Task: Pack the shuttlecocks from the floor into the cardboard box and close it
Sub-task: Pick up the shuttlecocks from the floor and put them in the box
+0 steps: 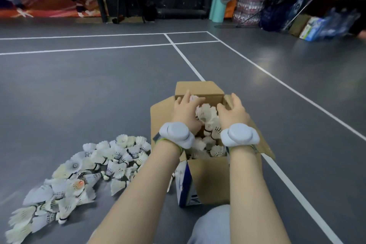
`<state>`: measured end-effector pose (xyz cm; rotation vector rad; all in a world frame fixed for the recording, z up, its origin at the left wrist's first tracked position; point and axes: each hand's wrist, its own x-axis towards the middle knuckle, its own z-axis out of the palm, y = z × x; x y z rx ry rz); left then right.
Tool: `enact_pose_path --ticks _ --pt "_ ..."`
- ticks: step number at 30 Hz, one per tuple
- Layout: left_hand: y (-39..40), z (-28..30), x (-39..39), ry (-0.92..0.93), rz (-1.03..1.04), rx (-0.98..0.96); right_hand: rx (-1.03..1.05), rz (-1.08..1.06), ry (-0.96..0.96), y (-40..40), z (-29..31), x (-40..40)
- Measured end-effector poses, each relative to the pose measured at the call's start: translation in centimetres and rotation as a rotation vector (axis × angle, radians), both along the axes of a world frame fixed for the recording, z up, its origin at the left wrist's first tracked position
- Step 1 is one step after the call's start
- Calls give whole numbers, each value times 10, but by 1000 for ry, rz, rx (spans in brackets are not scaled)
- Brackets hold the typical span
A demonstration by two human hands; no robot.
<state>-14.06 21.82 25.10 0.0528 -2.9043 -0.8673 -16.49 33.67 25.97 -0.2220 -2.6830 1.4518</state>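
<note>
Both hands, left hand (185, 112) and right hand (233, 112), cup shuttlecocks (208, 114) over the open cardboard box (210, 180). A pile (83, 172) lies left on the floor (99, 89).

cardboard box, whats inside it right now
White shuttlecocks fill the open cardboard box nearly to the rim. The left hand and right hand reach in over them, covering some. The box bottom is hidden.

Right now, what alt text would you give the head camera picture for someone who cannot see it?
A person's left hand and right hand reach into an open cardboard box holding white shuttlecocks, seen from above. A pile of shuttlecocks lies on the grey court floor to the box's left.
</note>
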Motion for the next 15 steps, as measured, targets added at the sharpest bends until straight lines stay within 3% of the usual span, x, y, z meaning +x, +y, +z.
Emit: enact_pose_path --ticks 15 --pt "-63 -13 28 -102 189 -64 41 195 -143 -63 -21 9"
